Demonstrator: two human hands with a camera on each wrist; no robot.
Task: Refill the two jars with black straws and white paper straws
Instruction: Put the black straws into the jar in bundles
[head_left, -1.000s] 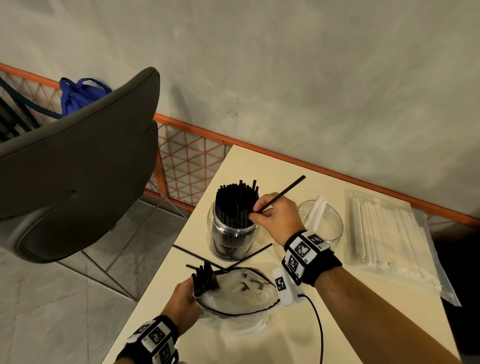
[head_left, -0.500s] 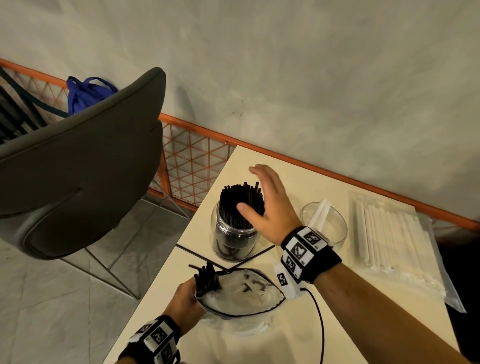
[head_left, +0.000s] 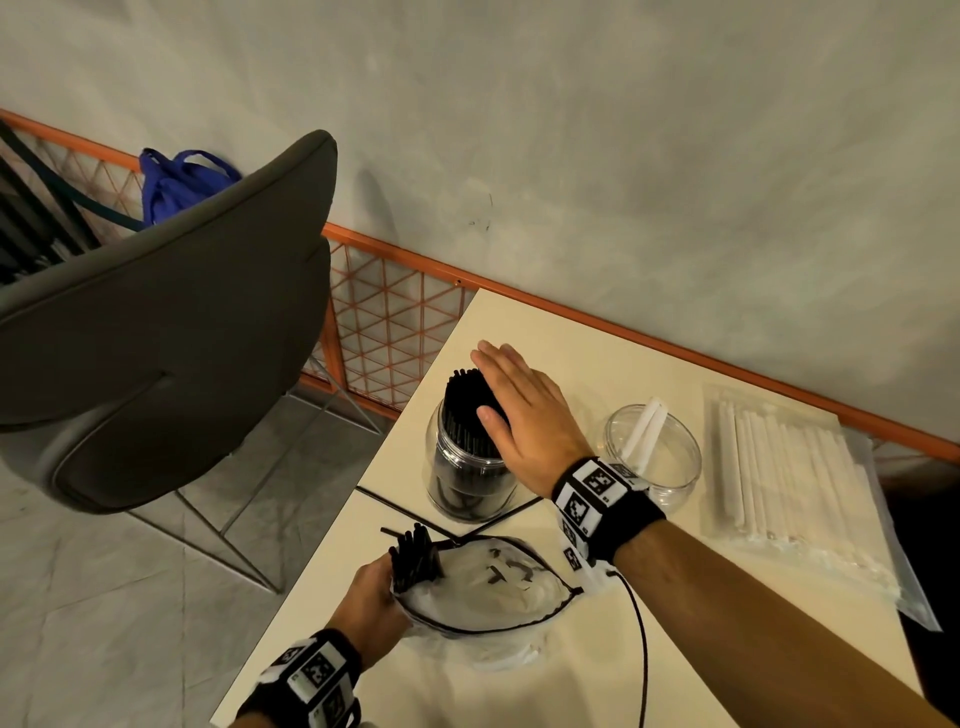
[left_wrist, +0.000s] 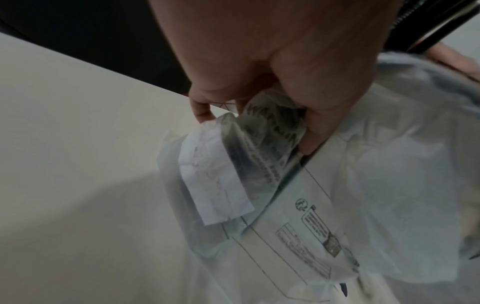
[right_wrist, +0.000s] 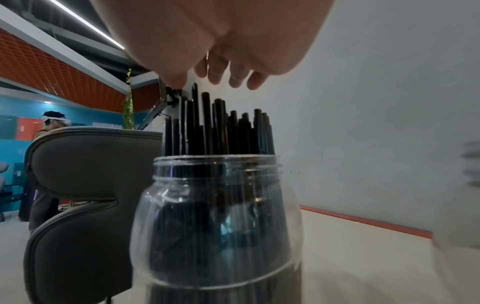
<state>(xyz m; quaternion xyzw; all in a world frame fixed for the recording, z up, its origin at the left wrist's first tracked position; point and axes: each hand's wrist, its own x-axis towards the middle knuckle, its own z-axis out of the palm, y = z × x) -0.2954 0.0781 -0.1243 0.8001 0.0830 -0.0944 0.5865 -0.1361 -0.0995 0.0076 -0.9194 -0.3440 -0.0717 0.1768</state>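
Here the black straws (head_left: 467, 402) stand uneven in their jar (head_left: 467, 478) near the desk's left edge. I hold my right hand (head_left: 524, 415) flat, fingers straight, to press them level squarely; my left hand (head_left: 371, 597) grips the bag (head_left: 483, 592).

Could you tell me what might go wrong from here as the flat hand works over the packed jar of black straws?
1. The right hand is flat over the black straws, which stand uneven; a hard press could bend the tallest or tip the jar.
2. The jar stands near the table's left edge, so a sideways push may send it off.
3. The left hand holds the bag open with straws poking out; they could spill.
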